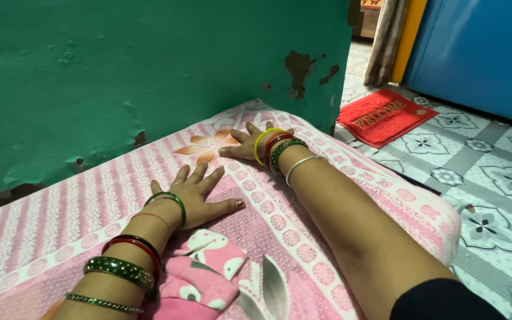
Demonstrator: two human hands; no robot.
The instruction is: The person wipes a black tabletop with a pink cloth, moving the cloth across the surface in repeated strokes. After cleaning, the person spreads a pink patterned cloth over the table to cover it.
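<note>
bedsheet: matt printed cloth | wall: rough, flaking paint | bangles: glossy | doormat: coarse

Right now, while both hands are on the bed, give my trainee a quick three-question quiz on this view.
1. True or false: both the left hand and the right hand lie flat, fingers spread, on the pink bedsheet.
2. Which lies on the tiled floor near the doorway? A) a red doormat B) a bucket C) a pair of shoes
3. What colour is the chipped wall that the bed stands against?

Key: 1 true; 2 A; 3 green.
</note>
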